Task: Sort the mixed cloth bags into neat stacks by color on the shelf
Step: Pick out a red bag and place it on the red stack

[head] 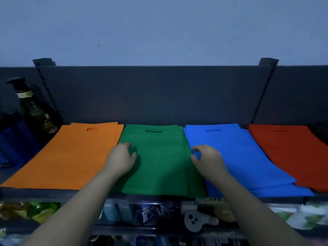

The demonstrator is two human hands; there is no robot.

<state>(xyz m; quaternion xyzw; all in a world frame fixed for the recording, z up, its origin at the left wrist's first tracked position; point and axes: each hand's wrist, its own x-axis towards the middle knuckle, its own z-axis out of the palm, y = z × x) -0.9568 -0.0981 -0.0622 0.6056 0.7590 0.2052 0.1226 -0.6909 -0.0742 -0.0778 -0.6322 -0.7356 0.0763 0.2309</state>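
My left hand lies palm down with the fingers bent. Their tips press on the left edge of the green stack, right at the seam with the orange stack. I cannot tell whether they have hold of the cloth or only rest on it.

My right hand is curled too. Its thumb and forefinger curve round a bit of the left edge of the blue stack, and blue cloth shows between them, just where blue meets green.

The green stack lies flat between my two hands and runs from beyond the fingertips back to the front lip of the shelf. Its handle slot is at the far end, past my fingers. The orange stack is outside my left fingers, touching the green one. The blue stack spreads out beyond my right fingers, with its lower bags fanned out at the near corner. The red stack lies further right again, against the blue.

Well to the left of my left fingers, past the orange stack, a dark green bottle with a black pump top stands against the grey back panel. It has a pale neck label and a small label on its body, but the writing is too blurred to read. On the packets on the lower shelf, under my forearms, I can make out no writing either.
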